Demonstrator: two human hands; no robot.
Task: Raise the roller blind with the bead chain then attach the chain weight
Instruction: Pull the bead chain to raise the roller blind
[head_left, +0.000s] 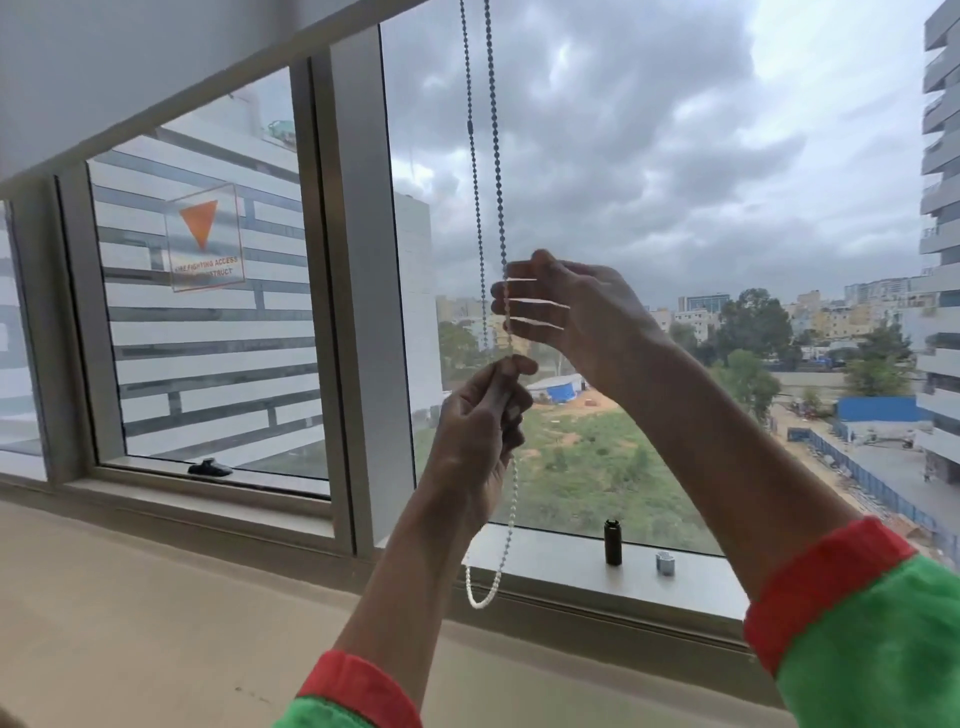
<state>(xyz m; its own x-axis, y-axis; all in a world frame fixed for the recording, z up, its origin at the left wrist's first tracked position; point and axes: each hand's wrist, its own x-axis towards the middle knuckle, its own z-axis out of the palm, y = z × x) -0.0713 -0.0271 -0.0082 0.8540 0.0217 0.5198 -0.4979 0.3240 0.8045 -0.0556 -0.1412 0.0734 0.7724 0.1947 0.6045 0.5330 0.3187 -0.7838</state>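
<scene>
A bead chain (497, 171) hangs in two strands from above the frame, in front of the window glass. My right hand (561, 306) is closed around the right strand at mid height. Just below it, my left hand (483, 421) pinches the chain between thumb and fingers. The chain's loop (488, 577) dangles under my left hand, down to the sill. A black cylindrical chain weight (613, 542) stands upright on the window sill (550, 558), with a small grey piece (665, 563) beside it. The roller blind itself is out of view above.
A grey window mullion (358, 270) stands left of the chain. The left pane carries a sticker with an orange triangle (203, 236), and a black window handle (209, 468) lies at its bottom. A beige ledge (156, 597) runs below the sill.
</scene>
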